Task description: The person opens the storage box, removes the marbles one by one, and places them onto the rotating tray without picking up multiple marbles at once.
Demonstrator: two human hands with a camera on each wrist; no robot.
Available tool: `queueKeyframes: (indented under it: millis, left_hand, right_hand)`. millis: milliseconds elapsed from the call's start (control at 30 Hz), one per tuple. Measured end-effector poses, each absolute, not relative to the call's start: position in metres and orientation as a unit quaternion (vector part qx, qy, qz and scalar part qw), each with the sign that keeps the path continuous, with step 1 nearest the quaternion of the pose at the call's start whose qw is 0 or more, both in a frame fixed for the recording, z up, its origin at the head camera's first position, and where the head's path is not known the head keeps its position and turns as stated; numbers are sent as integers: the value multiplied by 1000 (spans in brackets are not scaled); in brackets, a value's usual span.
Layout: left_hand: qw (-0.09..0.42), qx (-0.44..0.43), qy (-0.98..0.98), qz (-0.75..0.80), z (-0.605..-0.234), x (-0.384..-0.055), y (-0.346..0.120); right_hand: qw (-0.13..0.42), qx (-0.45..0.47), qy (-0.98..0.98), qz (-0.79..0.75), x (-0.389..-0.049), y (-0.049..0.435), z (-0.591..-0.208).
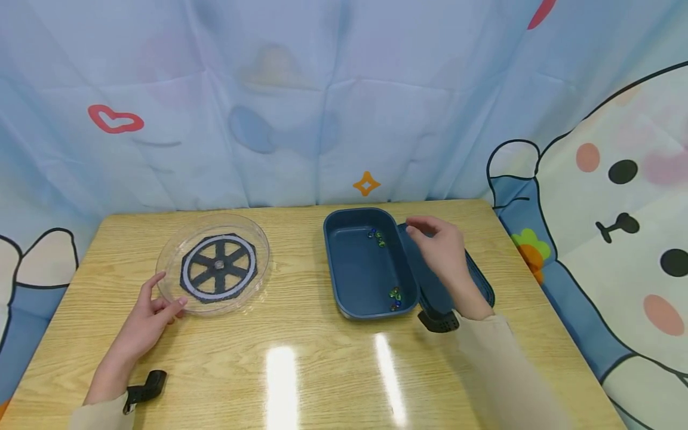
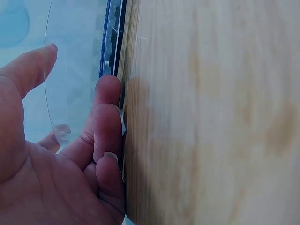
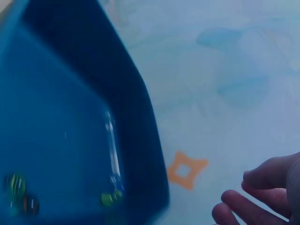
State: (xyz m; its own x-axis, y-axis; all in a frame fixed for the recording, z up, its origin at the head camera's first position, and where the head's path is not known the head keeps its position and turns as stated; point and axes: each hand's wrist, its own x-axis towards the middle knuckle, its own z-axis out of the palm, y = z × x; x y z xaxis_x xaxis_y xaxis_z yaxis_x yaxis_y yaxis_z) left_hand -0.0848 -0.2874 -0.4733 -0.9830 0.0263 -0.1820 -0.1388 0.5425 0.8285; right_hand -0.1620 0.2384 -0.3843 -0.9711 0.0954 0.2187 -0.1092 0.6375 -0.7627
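Observation:
At the left of the table, my left hand grips the near-left rim of a clear round dish. In the left wrist view, the thumb lies over the dish's wall while the curled fingers are low against its edge by the tabletop. Inside the dish is a dark wheel shape with spokes and a pale ring. A blue rectangular box holds glass marbles in two small clusters. My right hand hovers right of the box, over its blue lid; its fingers are loosely bent, with nothing visible between them.
The wooden table ends at a patterned curtain behind and at the right. Each wrist carries a black camera mount. The lid lies against the box's right side. Bright light reflections cross the tabletop in front.

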Motion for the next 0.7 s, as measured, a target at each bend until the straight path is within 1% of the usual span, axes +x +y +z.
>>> queueKeyframes:
  millis: [200, 500, 700]
  left_hand:
    - [81, -27, 872, 481, -471, -83, -286]
    - [89, -34, 878, 469, -474, -84, -287]
    - [86, -35, 880, 467, -472, -82, -286]
  right_hand:
    - [49, 14, -908, 417, -188, 214, -394]
    - [-21, 2, -872, 490, -208, 196, -410]
    - [-47, -1, -874, 484, -213, 188, -417]
